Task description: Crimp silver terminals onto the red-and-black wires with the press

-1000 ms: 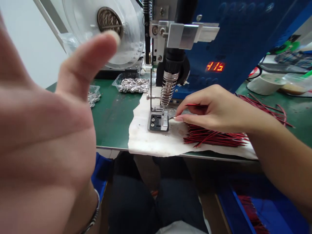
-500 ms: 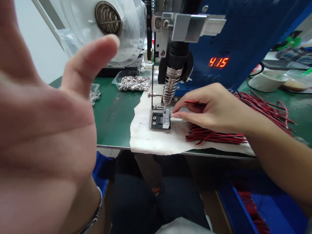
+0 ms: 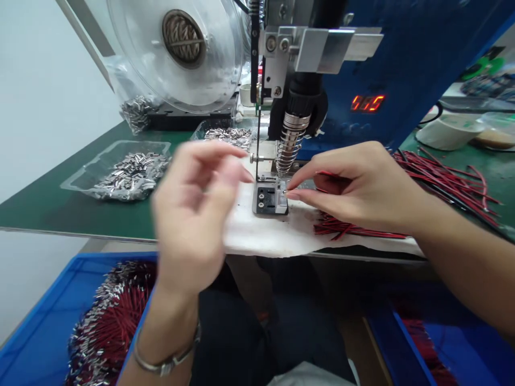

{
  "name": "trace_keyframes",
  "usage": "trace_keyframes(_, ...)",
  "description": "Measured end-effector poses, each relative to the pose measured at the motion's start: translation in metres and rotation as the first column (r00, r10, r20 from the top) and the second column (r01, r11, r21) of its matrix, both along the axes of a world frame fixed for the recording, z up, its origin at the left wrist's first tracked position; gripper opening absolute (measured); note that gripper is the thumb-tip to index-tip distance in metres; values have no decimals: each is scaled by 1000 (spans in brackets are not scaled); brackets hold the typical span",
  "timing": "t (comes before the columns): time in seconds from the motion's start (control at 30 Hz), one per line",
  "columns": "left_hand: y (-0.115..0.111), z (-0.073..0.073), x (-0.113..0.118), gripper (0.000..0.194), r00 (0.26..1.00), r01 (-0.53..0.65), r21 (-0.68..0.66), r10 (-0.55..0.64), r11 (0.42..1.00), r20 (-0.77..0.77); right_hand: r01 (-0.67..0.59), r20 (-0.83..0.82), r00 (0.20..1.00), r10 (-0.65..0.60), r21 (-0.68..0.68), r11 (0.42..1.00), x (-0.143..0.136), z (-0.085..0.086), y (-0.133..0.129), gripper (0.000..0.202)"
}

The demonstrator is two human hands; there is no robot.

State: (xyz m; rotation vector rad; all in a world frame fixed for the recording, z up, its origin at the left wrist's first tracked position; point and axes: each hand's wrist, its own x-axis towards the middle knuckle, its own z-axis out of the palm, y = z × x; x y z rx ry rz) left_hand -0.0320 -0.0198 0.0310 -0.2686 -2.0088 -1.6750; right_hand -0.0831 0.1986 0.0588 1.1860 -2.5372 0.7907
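Note:
My right hand (image 3: 354,185) is closed, thumb and forefinger pinched at the right side of a small clear block (image 3: 281,199) on the black fixture plate (image 3: 266,201). A red and black wire (image 3: 328,175) shows inside its curled fingers; the end at the fingertips is too small to make out. My left hand (image 3: 197,209) is in the air left of the plate, blurred, its fingers loosely bent and apart, with nothing visible in them. Above the block hangs the machine's spring-wrapped rod (image 3: 290,142).
A clear tray of small metal parts (image 3: 134,171) sits on the green table (image 3: 36,187); another tray (image 3: 229,134) is behind. Red and black wires (image 3: 446,182) lie at right. A blue bin (image 3: 36,321) holds wires with metal ends. The blue machine (image 3: 402,64) rises behind.
My left hand has moved from close before the camera, spread wide, toward the fixture, its fingers now bent. My right hand stays at the clear block. The tray and bin at left are uncovered.

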Motion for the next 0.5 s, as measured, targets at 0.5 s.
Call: trace_keyframes(0.5,23,-14,-18,20,922,300,-159,-244,941,299,-72,-159,984,76,29,997,-2,-6,-3,14)
